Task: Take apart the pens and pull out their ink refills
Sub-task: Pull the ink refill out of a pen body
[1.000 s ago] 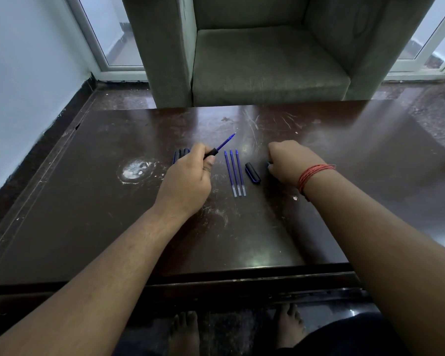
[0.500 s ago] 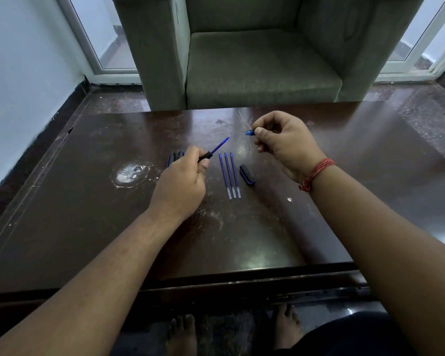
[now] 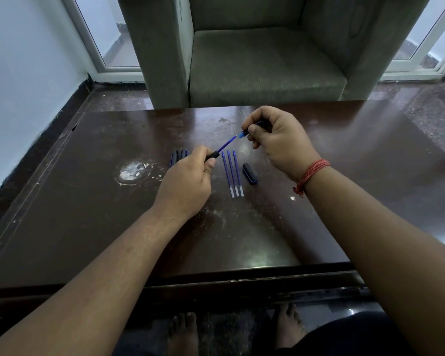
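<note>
One head-worn wide-angle view looks forward and steeply down, close over the table (image 3: 88, 201) toward an armchair (image 3: 265, 65).

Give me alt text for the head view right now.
Left hand holds a pen with its blue refill sticking out; the right hand pinches a small blue piece at its far end. Three removed refills and a dark cap lie on the brown table.

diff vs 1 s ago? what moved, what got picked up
The right hand left the table, picking up a small blue piece, and carried it to the tip of the pen in the left hand. The left hand kept its hold. The three refills, the cap and the dark barrels stayed put.
</note>
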